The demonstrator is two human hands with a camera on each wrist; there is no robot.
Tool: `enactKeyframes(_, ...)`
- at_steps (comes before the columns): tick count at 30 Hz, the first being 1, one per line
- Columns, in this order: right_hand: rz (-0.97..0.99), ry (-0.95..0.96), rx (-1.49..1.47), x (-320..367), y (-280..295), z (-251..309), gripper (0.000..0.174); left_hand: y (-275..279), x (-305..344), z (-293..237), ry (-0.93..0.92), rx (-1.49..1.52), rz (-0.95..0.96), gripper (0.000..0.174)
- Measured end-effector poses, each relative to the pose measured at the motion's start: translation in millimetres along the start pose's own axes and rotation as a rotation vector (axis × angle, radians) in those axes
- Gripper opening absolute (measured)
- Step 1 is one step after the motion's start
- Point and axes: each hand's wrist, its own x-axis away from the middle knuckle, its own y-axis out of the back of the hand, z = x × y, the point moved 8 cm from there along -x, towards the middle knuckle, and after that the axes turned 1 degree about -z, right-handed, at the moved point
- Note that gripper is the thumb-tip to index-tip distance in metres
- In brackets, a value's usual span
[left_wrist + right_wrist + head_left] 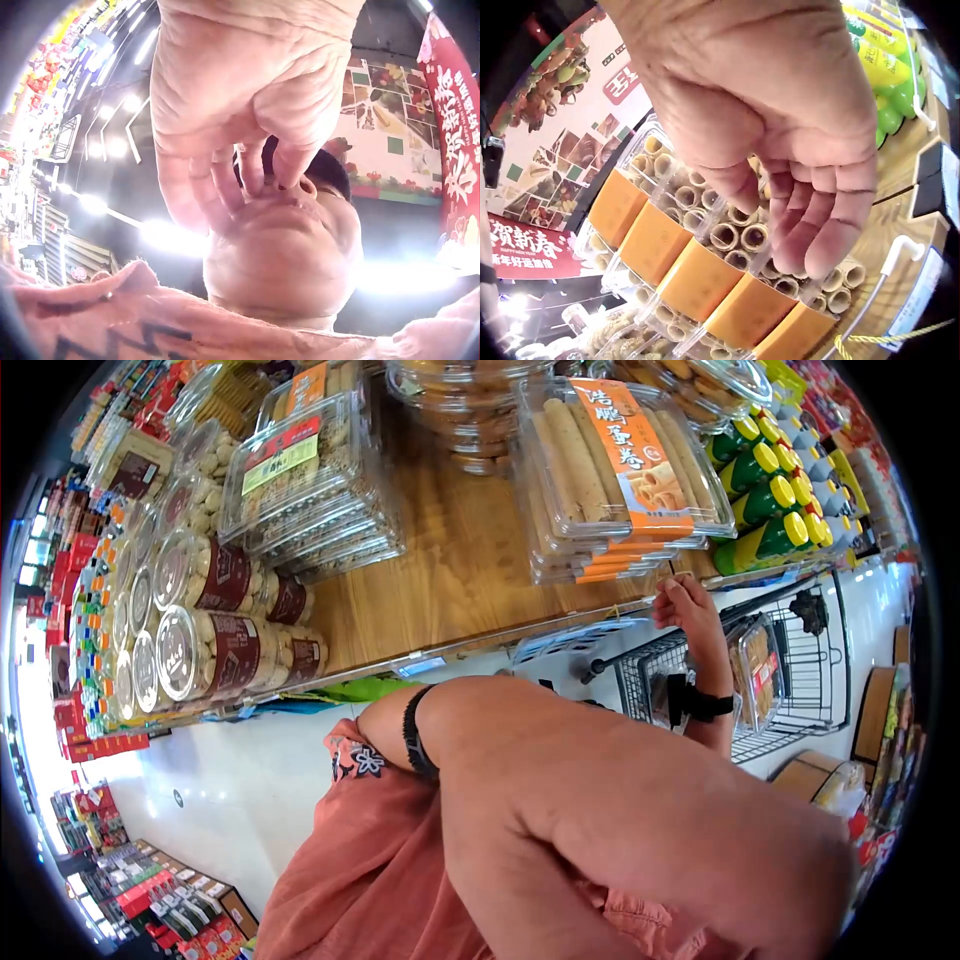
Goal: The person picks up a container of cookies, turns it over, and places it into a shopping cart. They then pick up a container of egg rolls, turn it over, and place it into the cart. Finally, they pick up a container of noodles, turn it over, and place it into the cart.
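Note:
The right hand (685,600) is at the shelf's front edge, just below a stack of clear egg roll boxes (630,470) with orange paper bands. In the right wrist view its fingers bend loosely before the ends of the egg rolls (739,236), the thumb apart from them, and nothing shows in its grasp. Raised to the person's face, the left hand (247,82) has loosely bent fingers, with the tips close over the mouth and nose. It holds nothing visible; the head view does not show it. A bare forearm (600,760) crosses the lower head view.
Left of the egg rolls, on a wooden shelf (440,550), stand boxes of seeded snacks (300,480) and jars with brown labels (225,655). Green bottles with yellow caps (770,540) stand at the right. A shopping cart (810,670) with a snack box is below.

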Motion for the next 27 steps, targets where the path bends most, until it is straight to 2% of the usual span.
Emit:
enactKeyframes(5,-0.055,-0.018,-0.036,4,-1,-2,0.026,23,29,-30,-0.030,-0.030,-0.066,0.047)
enactKeyframes(6,-0.060,0.004,-0.063,8,0,2,0.027,37,41,-38,-0.039,-0.064,-0.108,0.048)
enactKeyframes(8,-0.052,-0.018,-0.102,4,14,-5,0.027,74,77,-54,-0.061,-0.184,-0.322,0.048)
enactKeyframes(9,-0.087,0.007,-0.129,2,23,-3,0.028,98,103,-63,-0.063,-0.287,-0.505,0.049)
enactKeyframes(11,-0.152,0.052,-0.187,-2,37,-2,0.031,148,177,-76,0.048,-0.537,-1.116,0.051)
enactKeyframes(14,-0.168,0.072,-0.348,-24,48,-4,0.041,190,249,-56,0.199,-0.747,-1.566,0.058)
enactKeyframes(15,-0.113,0.078,-0.341,-38,49,-11,0.049,201,265,-44,0.242,-0.731,-1.617,0.059)
enactKeyframes(17,-0.070,0.072,-0.375,-59,41,-15,0.051,225,297,-17,0.322,-0.695,-1.725,0.063)
enactKeyframes(18,-0.046,0.067,-0.390,-72,38,-18,0.051,239,307,-5,0.351,-0.700,-1.699,0.065)
enactKeyframes(19,0.003,0.030,-0.448,-91,37,-31,0.044,254,317,6,0.381,-0.703,-1.677,0.067)
enactKeyframes(22,0.133,0.218,-0.232,-99,19,-18,0.036,251,289,26,0.452,-0.697,-1.609,0.069)
enactKeyframes(23,0.191,0.091,-0.479,-110,15,-27,0.033,249,280,32,0.442,-0.670,-1.617,0.069)
enactKeyframes(26,0.135,0.721,0.434,-102,4,-6,0.035,252,272,40,0.425,-0.641,-1.585,0.076)
enactKeyframes(27,0.148,0.496,0.101,-112,10,-12,0.034,254,269,40,0.419,-0.642,-1.565,0.080)
